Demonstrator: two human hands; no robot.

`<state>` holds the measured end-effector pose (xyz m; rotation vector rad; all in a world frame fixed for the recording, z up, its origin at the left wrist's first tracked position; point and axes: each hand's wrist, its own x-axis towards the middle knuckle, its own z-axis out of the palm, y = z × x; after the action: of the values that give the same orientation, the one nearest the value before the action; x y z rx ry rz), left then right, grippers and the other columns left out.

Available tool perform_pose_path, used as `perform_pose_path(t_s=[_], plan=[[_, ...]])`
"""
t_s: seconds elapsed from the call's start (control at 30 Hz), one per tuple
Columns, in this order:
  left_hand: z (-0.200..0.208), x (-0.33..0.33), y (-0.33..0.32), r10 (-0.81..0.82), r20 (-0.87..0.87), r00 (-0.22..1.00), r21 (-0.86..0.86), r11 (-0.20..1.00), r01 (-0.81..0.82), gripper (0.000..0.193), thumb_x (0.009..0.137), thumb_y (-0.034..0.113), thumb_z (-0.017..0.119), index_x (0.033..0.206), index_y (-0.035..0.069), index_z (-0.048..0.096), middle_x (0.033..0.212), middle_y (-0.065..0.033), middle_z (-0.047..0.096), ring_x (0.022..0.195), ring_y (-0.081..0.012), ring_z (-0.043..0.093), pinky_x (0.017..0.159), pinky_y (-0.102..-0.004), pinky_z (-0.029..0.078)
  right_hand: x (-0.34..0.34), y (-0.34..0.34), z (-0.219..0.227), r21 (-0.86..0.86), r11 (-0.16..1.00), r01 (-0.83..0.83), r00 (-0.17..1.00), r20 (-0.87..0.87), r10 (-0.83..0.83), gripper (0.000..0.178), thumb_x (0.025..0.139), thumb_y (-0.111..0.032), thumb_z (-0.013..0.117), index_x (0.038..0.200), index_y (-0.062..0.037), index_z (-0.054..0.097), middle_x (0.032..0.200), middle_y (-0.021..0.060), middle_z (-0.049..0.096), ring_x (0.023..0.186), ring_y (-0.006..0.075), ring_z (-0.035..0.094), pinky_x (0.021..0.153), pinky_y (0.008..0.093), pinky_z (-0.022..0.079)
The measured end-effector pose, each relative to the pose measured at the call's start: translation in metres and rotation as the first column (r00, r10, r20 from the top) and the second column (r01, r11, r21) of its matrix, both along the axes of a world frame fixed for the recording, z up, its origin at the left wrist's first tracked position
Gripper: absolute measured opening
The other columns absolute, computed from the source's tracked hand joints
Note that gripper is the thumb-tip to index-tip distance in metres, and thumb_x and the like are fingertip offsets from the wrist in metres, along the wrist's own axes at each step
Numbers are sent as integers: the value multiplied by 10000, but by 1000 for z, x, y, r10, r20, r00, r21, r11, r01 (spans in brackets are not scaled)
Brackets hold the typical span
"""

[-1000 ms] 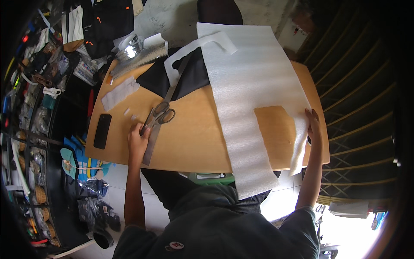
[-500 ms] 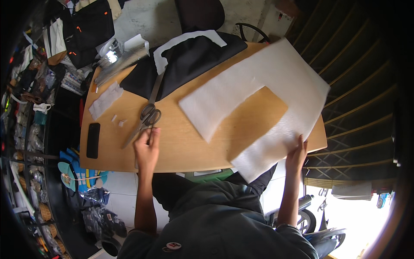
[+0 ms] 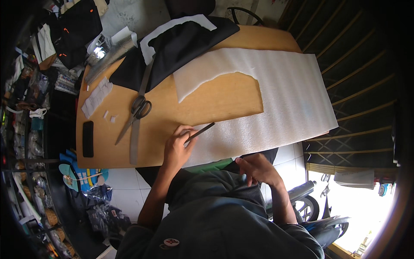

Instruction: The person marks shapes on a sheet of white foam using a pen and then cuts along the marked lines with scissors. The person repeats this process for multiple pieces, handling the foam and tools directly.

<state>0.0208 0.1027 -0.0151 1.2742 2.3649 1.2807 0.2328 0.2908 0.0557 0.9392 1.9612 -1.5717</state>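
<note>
My left hand (image 3: pixel 176 146) is closed around a slim dark pen-like stick (image 3: pixel 202 131), which points up to the right over the foam's near left corner. A white foam sheet (image 3: pixel 297 95) with a big cut-out on its left side lies flat across the table's right half. My right hand (image 3: pixel 258 168) hovers above my lap, just off the table's front edge, its fingers loosely bent and apart with nothing visible in them. Left of the cut-out, black-handled scissors (image 3: pixel 140 107) rest across a long metal ruler (image 3: pixel 134 149).
Black fabric (image 3: pixel 181 49) with a curved white piece (image 3: pixel 159 32) on it lies at the back of the wooden table (image 3: pixel 220 97). At the left are a dark phone (image 3: pixel 88 139), a crumpled pale strip (image 3: pixel 97 98) and a clear plastic roll (image 3: pixel 113 54). A folding gate (image 3: pixel 358 90) stands right.
The foam sheet, tilted up and held by my right hand before, now lies flat. My right hand has let go and drawn back toward me. My left hand has moved right with the stick.
</note>
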Motion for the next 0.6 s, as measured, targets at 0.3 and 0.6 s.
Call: perform_pose_path(t_s=[0.3, 0.6], plan=[[-24, -15, 28, 228, 535, 814, 204, 900, -386, 200, 1023, 172, 585, 1143, 38, 673, 941, -22, 673, 836, -108, 589, 769, -265, 455, -29, 97, -89, 894, 307, 326, 875, -409, 261, 360, 932, -249, 686, 1262, -120, 620, 1400, 76, 556, 1364, 303, 461, 1144, 555, 296], [-10, -99, 75, 376, 543, 751, -96, 916, -389, 619, 887, 359, 770, 1318, -31, 558, 1032, -78, 666, 975, -151, 605, 884, -316, 470, -29, 95, -104, 914, 212, 347, 908, -384, 166, 463, 931, -306, 677, 1340, -112, 577, 1436, 63, 523, 1415, 306, 412, 1195, 596, 226]])
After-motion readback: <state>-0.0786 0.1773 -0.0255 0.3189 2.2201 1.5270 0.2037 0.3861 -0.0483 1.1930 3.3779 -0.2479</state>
